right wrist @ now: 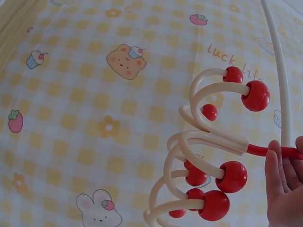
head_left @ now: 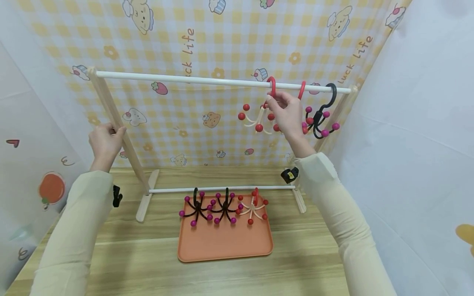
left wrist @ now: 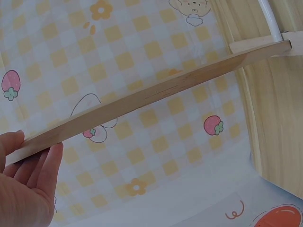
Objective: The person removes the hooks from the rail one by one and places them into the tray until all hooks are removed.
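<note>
My left hand [head_left: 106, 142] grips the left wooden post [left wrist: 142, 99] of a rack, thumb on one side and fingers on the other. At the white top rail [head_left: 177, 79], my right hand [head_left: 286, 112] pinches the red hook [right wrist: 258, 150] of a cream claw-shaped hanger [head_left: 259, 119] with red ball tips. That hook loops over the rail. Just right of it hangs another red hook [head_left: 302, 88], its body mostly hidden behind the right hand. Farther right, a black claw-shaped hanger [head_left: 317, 119] with magenta balls hangs from the rail.
An orange tray [head_left: 226, 246] lies on the wooden table [head_left: 155, 255] below the rack. Across its back part lie two black hangers [head_left: 225, 207] and one cream hanger [head_left: 252, 209]. A lower white bar [head_left: 166, 190] joins the rack's feet. Checked cloth [head_left: 166, 111] hangs behind.
</note>
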### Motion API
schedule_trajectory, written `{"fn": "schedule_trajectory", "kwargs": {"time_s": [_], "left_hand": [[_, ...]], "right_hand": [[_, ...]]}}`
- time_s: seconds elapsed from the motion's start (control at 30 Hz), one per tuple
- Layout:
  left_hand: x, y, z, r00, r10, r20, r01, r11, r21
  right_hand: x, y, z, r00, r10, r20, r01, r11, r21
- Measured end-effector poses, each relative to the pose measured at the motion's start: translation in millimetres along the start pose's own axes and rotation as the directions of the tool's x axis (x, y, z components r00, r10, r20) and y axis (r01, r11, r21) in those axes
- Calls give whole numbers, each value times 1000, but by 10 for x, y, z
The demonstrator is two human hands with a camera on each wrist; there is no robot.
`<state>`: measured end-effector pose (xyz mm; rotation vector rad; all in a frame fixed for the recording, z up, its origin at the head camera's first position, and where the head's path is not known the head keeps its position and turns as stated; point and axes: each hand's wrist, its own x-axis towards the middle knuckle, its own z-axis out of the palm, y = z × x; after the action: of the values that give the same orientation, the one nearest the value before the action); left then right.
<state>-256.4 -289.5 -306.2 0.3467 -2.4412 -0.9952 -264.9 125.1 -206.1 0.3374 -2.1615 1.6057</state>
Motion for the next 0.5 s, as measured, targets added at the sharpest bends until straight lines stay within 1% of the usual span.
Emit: {"fn": "schedule_trajectory", "kwargs": {"time_s": [0.07, 0.13, 0.37, 0.5], "left_hand": [[-3, 2, 2, 1000, 7, -9, -7, 1000, 6], [-7, 4, 3, 1000, 10, -10, -10, 1000, 7], [-9, 4, -2, 1000, 18, -23, -18, 1000, 16], [-5, 2, 2, 999, 16, -28, -15, 1000, 15]], "right_hand": [[-25, -66, -8, 1000, -11, -16, 11, 1000, 2], [-25, -93, -19, 999, -23, -26, 24, 999, 28], [107, 91, -31, 992, -119, -42, 123, 984, 131], [30, 48, -11, 991, -135, -26, 137, 975, 172]]}}
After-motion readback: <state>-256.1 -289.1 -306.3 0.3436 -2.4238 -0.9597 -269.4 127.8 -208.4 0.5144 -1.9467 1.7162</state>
